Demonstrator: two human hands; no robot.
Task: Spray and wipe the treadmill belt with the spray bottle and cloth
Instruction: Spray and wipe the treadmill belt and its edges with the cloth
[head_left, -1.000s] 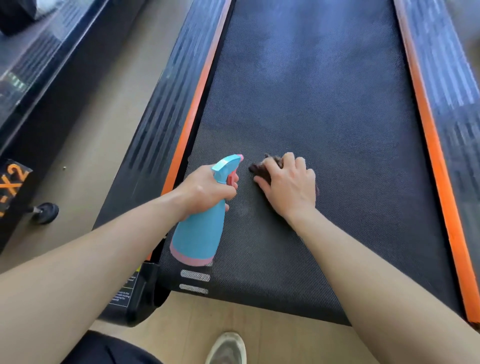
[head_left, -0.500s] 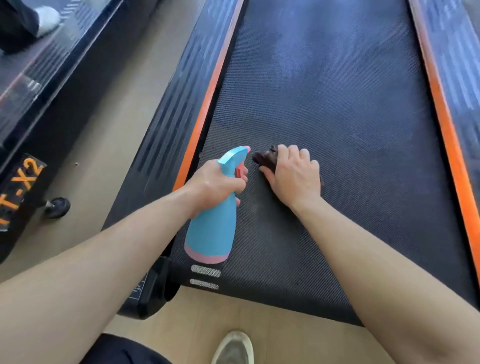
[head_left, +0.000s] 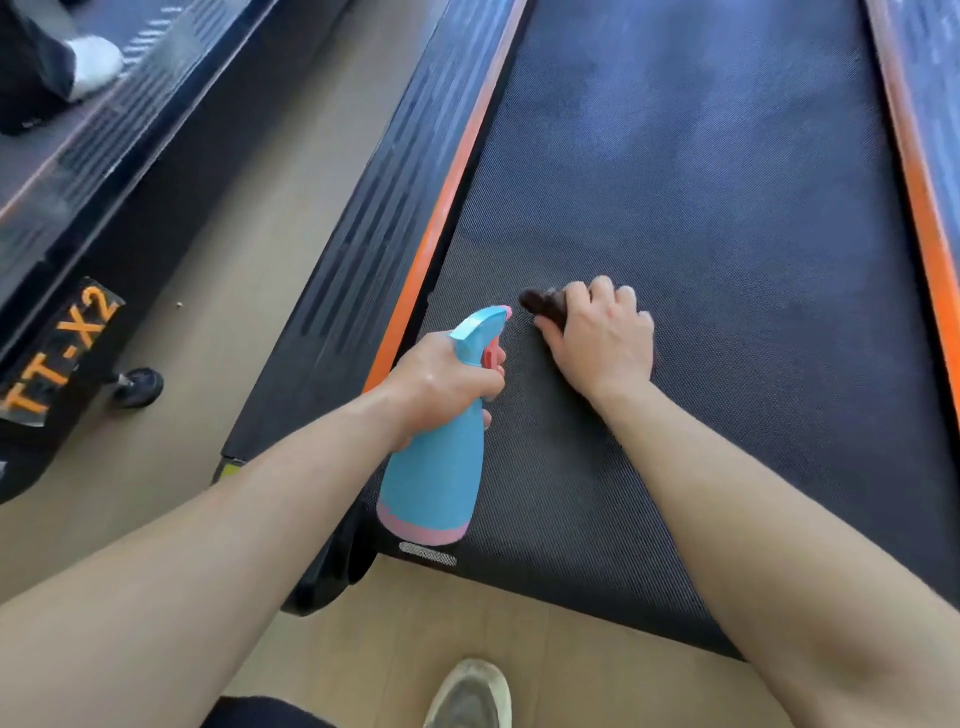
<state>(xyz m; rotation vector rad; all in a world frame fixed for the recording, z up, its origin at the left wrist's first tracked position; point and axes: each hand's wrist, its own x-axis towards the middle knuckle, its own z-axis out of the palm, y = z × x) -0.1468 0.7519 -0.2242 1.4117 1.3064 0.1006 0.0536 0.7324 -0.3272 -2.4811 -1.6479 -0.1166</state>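
A dark textured treadmill belt (head_left: 727, 218) runs away from me between two orange strips. My left hand (head_left: 441, 384) grips the neck of a blue spray bottle (head_left: 436, 473) with a pink base and pink trigger, held upright over the belt's near left corner. My right hand (head_left: 602, 338) presses a dark brown cloth (head_left: 543, 304) onto the belt just right of the bottle's nozzle. Only the cloth's left end shows past my fingers.
A black ribbed side rail (head_left: 374, 208) with an orange strip (head_left: 441, 208) borders the belt on the left; another orange strip (head_left: 914, 171) runs on the right. A second treadmill marked TT-X2 (head_left: 57, 353) stands at left across a floor gap. My shoe (head_left: 467, 696) is on the wooden floor.
The view has shifted, and both hands sit slightly farther up the belt. The right hand has slid the cloth a little forward. The bottle stays in the left hand.
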